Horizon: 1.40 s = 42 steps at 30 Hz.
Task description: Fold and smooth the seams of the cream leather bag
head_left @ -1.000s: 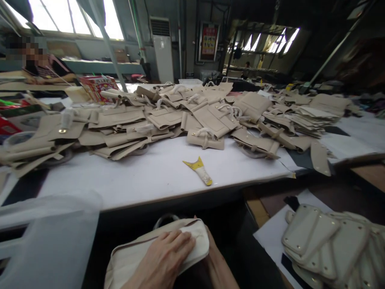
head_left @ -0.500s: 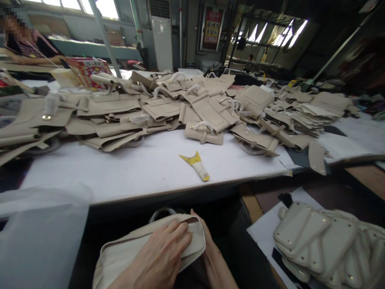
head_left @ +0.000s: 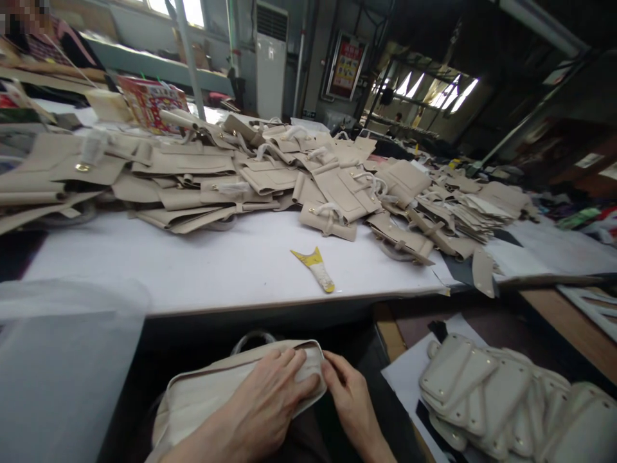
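Observation:
A beige handbag (head_left: 212,400) lies on its side in front of me, below the table edge, its clear-wrapped handle (head_left: 253,339) at the far side. My left hand (head_left: 265,399) rests across the bag, fingers bent over and pressing at its right end, thumb toward the rim. At that same right end, my right hand (head_left: 354,399) pinches the bag's edge between thumb and fingers. Beyond the bag, a flat yellow-and-white forked tool (head_left: 315,269) lies on the white tabletop (head_left: 216,263), touched by neither hand.
Many beige bag pieces (head_left: 270,173) with wrapped handles are heaped along the back of the table. At right, riveted grey-beige panels (head_left: 501,392) overlap on white paper. Translucent sheeting (head_left: 62,373) hangs at left. A person (head_left: 53,48) sits at the far left behind a red box (head_left: 152,103).
My right hand has come from behind the bag's right end to its outer edge, where it now pinches the rim. My left hand shifted slightly, its thumb now showing. The view has tilted.

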Available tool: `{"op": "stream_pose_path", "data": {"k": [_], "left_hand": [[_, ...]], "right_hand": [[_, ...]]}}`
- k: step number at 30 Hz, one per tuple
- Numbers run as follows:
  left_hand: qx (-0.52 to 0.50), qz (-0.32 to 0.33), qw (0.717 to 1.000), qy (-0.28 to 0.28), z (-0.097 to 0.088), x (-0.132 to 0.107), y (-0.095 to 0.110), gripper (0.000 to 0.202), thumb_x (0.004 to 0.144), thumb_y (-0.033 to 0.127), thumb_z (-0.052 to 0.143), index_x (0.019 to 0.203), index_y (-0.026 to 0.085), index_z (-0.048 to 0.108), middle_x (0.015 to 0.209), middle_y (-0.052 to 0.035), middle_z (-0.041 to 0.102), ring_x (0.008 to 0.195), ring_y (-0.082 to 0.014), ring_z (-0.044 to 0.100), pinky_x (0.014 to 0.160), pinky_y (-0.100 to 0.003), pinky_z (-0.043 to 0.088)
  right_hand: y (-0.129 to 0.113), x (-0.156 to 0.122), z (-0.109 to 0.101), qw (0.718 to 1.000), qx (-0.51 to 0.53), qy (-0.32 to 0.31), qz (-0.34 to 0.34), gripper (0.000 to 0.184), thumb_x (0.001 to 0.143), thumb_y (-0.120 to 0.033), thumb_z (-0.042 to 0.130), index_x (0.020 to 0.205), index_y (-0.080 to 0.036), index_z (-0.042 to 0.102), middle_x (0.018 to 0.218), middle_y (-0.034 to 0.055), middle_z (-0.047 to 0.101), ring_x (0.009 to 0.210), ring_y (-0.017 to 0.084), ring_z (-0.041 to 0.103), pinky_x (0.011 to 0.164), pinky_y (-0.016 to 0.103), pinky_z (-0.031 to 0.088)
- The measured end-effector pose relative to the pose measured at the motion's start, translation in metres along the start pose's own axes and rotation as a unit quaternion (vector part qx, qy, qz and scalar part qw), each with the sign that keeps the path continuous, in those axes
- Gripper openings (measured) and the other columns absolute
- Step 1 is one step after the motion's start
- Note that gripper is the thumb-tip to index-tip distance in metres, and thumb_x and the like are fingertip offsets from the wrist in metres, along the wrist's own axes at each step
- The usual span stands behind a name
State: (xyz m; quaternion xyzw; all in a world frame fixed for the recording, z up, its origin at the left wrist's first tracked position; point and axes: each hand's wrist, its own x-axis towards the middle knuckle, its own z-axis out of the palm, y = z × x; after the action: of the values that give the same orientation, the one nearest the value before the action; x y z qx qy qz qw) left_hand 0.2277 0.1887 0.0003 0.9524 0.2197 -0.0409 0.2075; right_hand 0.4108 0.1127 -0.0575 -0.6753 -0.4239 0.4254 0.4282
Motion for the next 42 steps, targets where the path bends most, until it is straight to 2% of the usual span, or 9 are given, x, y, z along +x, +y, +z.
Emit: {"op": "stream_pose_path", "data": {"k": [3, 7, 12, 17, 21, 31, 37, 40, 42], "left_hand": [[-0.015, 0.01, 1.0, 0.024, -0.003, 0.003, -0.006, 0.047, 0.082, 0.015, 0.047, 0.127, 0.026, 0.048, 0.122, -0.0104, 0.055, 0.111, -0.0301, 0.054, 0.094, -0.048, 0.048], [-0.006, 0.008, 1.0, 0.026, -0.017, 0.016, -0.016, 0.031, 0.076, 0.008, 0.044, 0.104, 0.018, 0.054, 0.098, -0.008, 0.062, 0.084, -0.0273, 0.064, 0.072, -0.042, 0.056], [0.007, 0.017, 0.998, 0.058, -0.027, 0.036, -0.027, 0.032, 0.075, 0.009, 0.047, 0.105, 0.02, 0.052, 0.102, -0.0058, 0.059, 0.065, -0.0256, 0.065, 0.053, -0.039, 0.055], [0.003, 0.039, 0.998, 0.051, -0.026, 0.057, -0.035, 0.021, 0.083, 0.015, 0.046, 0.094, 0.02, 0.063, 0.101, -0.0078, 0.062, 0.069, -0.0284, 0.068, 0.057, -0.042, 0.056], [-0.014, 0.067, 0.997, 0.024, -0.026, 0.072, -0.044, 0.02, 0.081, 0.017, 0.051, 0.082, 0.021, 0.07, 0.09, -0.0059, 0.068, 0.073, -0.0304, 0.069, 0.059, -0.041, 0.055], [-0.088, 0.071, 0.993, -0.028, -0.031, 0.08, -0.054, 0.031, 0.075, 0.013, 0.053, 0.092, 0.023, 0.076, 0.095, -0.008, 0.075, 0.09, -0.0274, 0.069, 0.073, -0.033, 0.052], [-0.145, 0.059, 0.987, -0.041, -0.027, 0.081, -0.059, 0.038, 0.07, 0.012, 0.053, 0.096, 0.026, 0.077, 0.096, -0.0045, 0.076, 0.088, -0.0241, 0.07, 0.078, -0.031, 0.053], [-0.162, 0.062, 0.984, -0.041, -0.026, 0.081, -0.061, 0.04, 0.068, 0.011, 0.052, 0.096, 0.025, 0.078, 0.096, -0.0045, 0.077, 0.087, -0.0232, 0.07, 0.077, -0.029, 0.053], [-0.164, 0.064, 0.984, -0.039, -0.027, 0.081, -0.062, 0.039, 0.068, 0.012, 0.052, 0.095, 0.024, 0.078, 0.095, -0.005, 0.077, 0.086, -0.023, 0.07, 0.076, -0.028, 0.052]], "right_hand": [[-0.025, -0.012, 0.001, 0.994, -0.107, -0.006, -0.031, 0.039, 0.093, -0.044, 0.053, 0.12, -0.019, 0.067, 0.109, 0.0088, 0.07, 0.093, 0.022, 0.065, 0.081, 0.026, 0.049], [-0.036, -0.013, 0.012, 0.989, -0.148, 0.014, -0.009, 0.035, 0.094, -0.038, 0.049, 0.113, -0.017, 0.07, 0.085, 0.0058, 0.072, 0.073, 0.019, 0.065, 0.064, 0.023, 0.047], [-0.039, -0.01, 0.016, 0.985, -0.169, 0.032, 0.025, 0.035, 0.089, -0.04, 0.056, 0.103, -0.014, 0.073, 0.066, 0.0035, 0.068, 0.068, 0.02, 0.064, 0.06, 0.022, 0.045], [-0.039, -0.009, 0.017, 0.986, -0.166, 0.035, 0.007, 0.038, 0.094, -0.041, 0.049, 0.108, -0.016, 0.074, 0.082, 0.0053, 0.073, 0.075, 0.023, 0.065, 0.063, 0.024, 0.043], [-0.036, -0.009, 0.017, 0.986, -0.164, 0.034, 0.004, 0.041, 0.095, -0.043, 0.047, 0.11, -0.015, 0.073, 0.081, 0.004, 0.071, 0.076, 0.024, 0.063, 0.062, 0.025, 0.042], [-0.026, -0.008, 0.02, 0.988, -0.147, 0.044, -0.002, 0.046, 0.097, -0.046, 0.043, 0.11, -0.014, 0.072, 0.081, 0.0047, 0.07, 0.079, 0.024, 0.061, 0.064, 0.023, 0.042], [-0.038, -0.011, 0.021, 0.985, -0.168, 0.01, 0.021, 0.047, 0.098, -0.047, 0.04, 0.114, -0.016, 0.07, 0.077, 0.0041, 0.068, 0.076, 0.023, 0.06, 0.062, 0.025, 0.039], [-0.039, -0.01, 0.019, 0.99, -0.136, 0.0, 0.03, 0.049, 0.097, -0.053, 0.04, 0.119, -0.018, 0.068, 0.087, 0.0054, 0.07, 0.083, 0.025, 0.06, 0.07, 0.027, 0.043], [-0.036, -0.007, 0.017, 0.996, -0.078, 0.0, 0.054, 0.055, 0.093, -0.06, 0.043, 0.108, -0.015, 0.072, 0.081, 0.0066, 0.068, 0.08, 0.024, 0.059, 0.07, 0.029, 0.043]]}}
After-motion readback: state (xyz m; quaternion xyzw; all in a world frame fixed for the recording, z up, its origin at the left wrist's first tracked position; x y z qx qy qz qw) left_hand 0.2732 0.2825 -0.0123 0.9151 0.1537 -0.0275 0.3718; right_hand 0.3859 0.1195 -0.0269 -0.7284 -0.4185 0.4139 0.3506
